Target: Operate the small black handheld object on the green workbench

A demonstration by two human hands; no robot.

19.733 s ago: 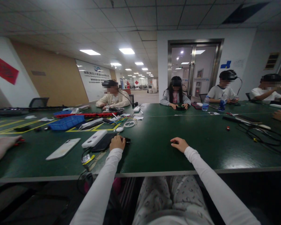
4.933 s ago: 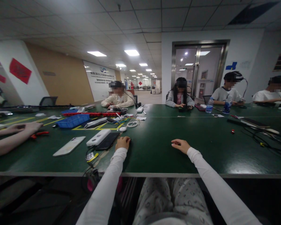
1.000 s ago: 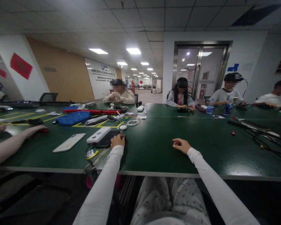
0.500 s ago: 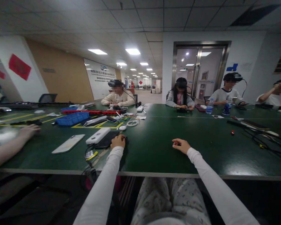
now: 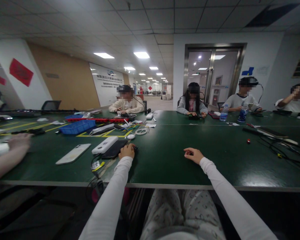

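Note:
My left hand (image 5: pixel 127 151) rests at the right edge of a black flat item (image 5: pixel 114 150), its fingers curled round a small dark object (image 5: pixel 136 148) that is mostly hidden. Beside it lies a white power bank (image 5: pixel 105 145) with a cable, and further left a white phone (image 5: pixel 73 154). On the green table (image 5: pixel 160 160), my right hand (image 5: pixel 193 155) lies with its fingers loosely bent and apart, holding nothing visible. A small white round item (image 5: pixel 131 136) is just beyond my left hand.
A blue tray (image 5: pixel 77 127), a cable coil (image 5: pixel 141 131) and tools stand at the left. Another person's hand (image 5: pixel 20 141) is at far left. Bottles (image 5: pixel 224 113), a red item (image 5: pixel 248 141) and black cables (image 5: pixel 285 150) lie right. Several people sit opposite.
My left hand has shifted very slightly right, and more of the dark object shows. The other person's hand at far left has moved left. My right hand has stayed still.

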